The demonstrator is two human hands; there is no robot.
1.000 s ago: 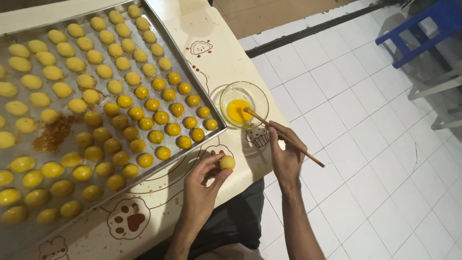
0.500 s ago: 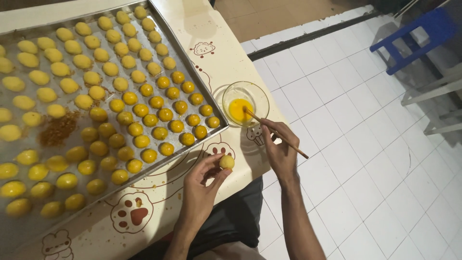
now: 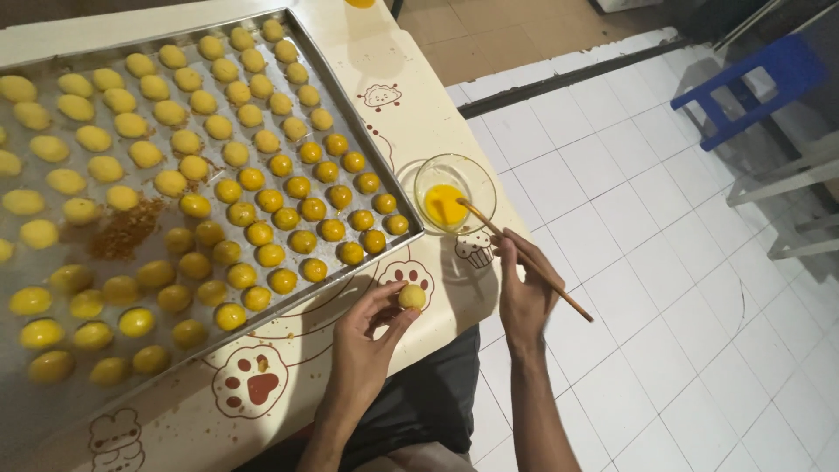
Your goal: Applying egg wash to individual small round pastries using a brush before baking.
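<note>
We see the left hand (image 3: pixel 363 350) pinching a small pale round dough ball (image 3: pixel 412 297) between thumb and fingertips, held just above the edge of the cream desk printed with paw and cupcake drawings (image 3: pixel 419 105). The right hand (image 3: pixel 524 293) is closed around a thin wooden-handled brush (image 3: pixel 524 260), whose tip dips into the small clear glass bowl of yellow egg wash (image 3: pixel 454 194). That bowl stands near the right corner of the large metal baking tray (image 3: pixel 350 131), which is filled with rows of round dough balls (image 3: pixel 262 201), the nearer ones glossy and deeper yellow, the farther ones paler. A patch of brown crumbs (image 3: pixel 127 229) lies among them.

In our judgement, the bowl sits close to the desk's edge above the white tiled floor (image 3: pixel 664 288), so a sideways push from the brush could tip it. A loose pinch could drop the ball, and an overloaded brush could drip onto the desk.
</note>
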